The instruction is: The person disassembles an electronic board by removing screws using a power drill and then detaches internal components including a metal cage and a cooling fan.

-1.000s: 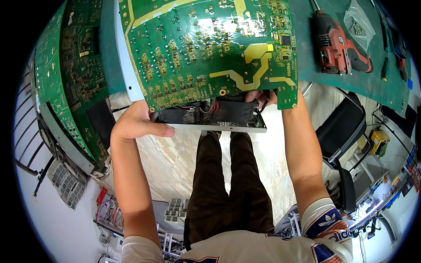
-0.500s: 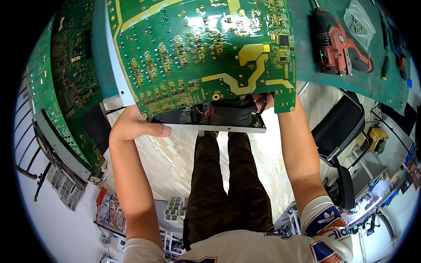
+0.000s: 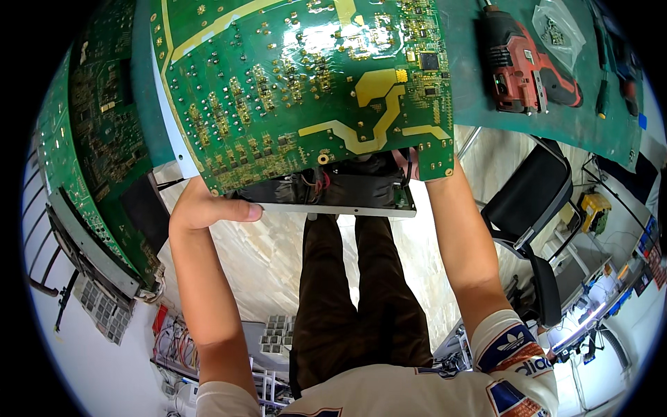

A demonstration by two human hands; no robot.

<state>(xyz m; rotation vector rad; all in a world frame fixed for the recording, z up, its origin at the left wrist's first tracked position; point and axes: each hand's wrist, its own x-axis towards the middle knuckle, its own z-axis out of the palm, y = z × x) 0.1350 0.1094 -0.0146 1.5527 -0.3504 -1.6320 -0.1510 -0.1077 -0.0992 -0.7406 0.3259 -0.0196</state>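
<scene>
A large green circuit board with gold traces lies tilted over a shallow metal tray. Dark wrapped parts and a few reddish wires show in the gap between them. My left hand is closed on the tray's near left corner, thumb along its rim and the other fingers out of sight. My right hand reaches beneath the board's near right corner. Only a bit of its curled fingers appears in the gap; the board covers the rest, so what they grip is hidden.
On the green bench mat at right lie a red-and-black power tool, a clear bag of small parts and a dark screwdriver. More circuit boards stand at left. A black chair is at right.
The board, tray and bench sit slightly further left in view. The gap between board and tray has widened a little at the right. Both hands keep their places.
</scene>
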